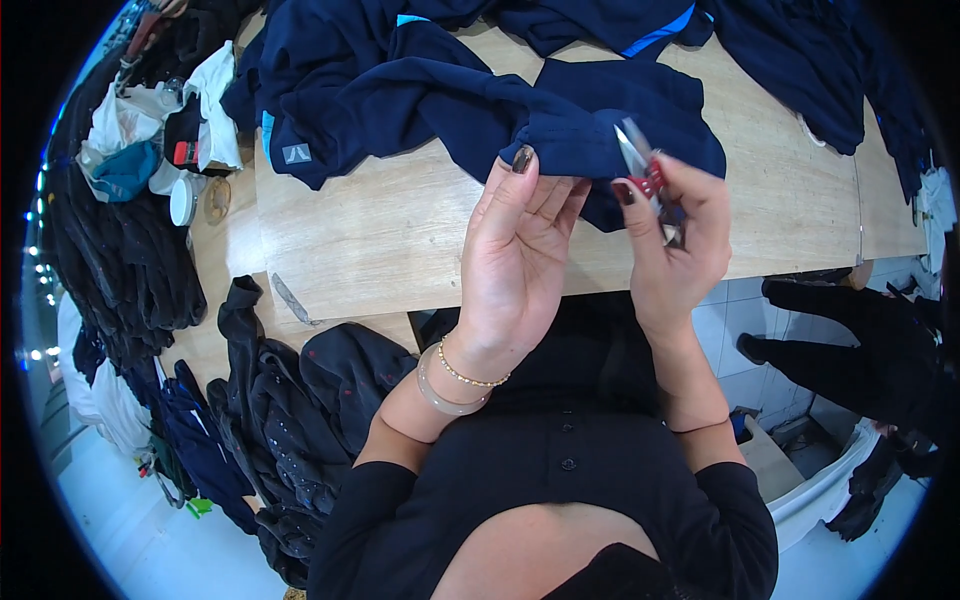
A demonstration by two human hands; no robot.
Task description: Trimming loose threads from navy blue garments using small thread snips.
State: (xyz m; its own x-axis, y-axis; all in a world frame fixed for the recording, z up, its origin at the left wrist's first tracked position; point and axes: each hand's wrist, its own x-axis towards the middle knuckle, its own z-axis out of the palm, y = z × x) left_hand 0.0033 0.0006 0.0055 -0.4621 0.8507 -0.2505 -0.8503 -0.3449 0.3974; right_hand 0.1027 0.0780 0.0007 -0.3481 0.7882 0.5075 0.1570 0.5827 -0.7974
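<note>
Navy garment lies bunched across the upper centre of the frame, near edge lifted in my left hand. That hand is palm up, thumb on the cloth, fingers partly hidden under it; loosely closed on the edge. Small red-handled scissors sit in my right hand, just right of centre, fingers curled closed round the handles. Blades point up and left, over the fabric; motion blur, can't tell if they touch it. Beaded bracelet and pale bangle on my left wrist. Wooden tabletop underneath. More navy clothing along the top edge and upper right, some with bright blue trim. Upper left: white plastic bag, white round container. Black clothes pile at left, black speckled garment lower left. Dark-clothed legs of someone at right.
</note>
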